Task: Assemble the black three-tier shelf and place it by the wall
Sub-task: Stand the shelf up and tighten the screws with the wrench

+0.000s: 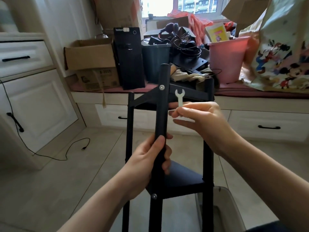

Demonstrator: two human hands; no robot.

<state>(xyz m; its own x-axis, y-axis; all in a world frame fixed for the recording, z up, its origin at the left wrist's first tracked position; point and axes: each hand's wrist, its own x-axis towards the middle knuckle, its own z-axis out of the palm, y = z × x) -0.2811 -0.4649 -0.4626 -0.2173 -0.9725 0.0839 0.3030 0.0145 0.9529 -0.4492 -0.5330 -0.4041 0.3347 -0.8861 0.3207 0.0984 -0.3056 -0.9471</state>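
while our left hand (147, 158) grips the near post of the black shelf (184, 181) & the right hand (199, 121) pinches a small white wrench (179, 97), two tiers look bolted on; shelf stands mid-floor, w/ final tightening & the move to the wall left, we reckon

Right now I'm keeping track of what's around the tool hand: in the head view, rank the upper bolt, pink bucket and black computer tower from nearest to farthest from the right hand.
From the right hand:
1. Upper bolt, on the shelf post just up-left.
2. Pink bucket, up-right on the window seat.
3. Black computer tower, up-left on the window seat.
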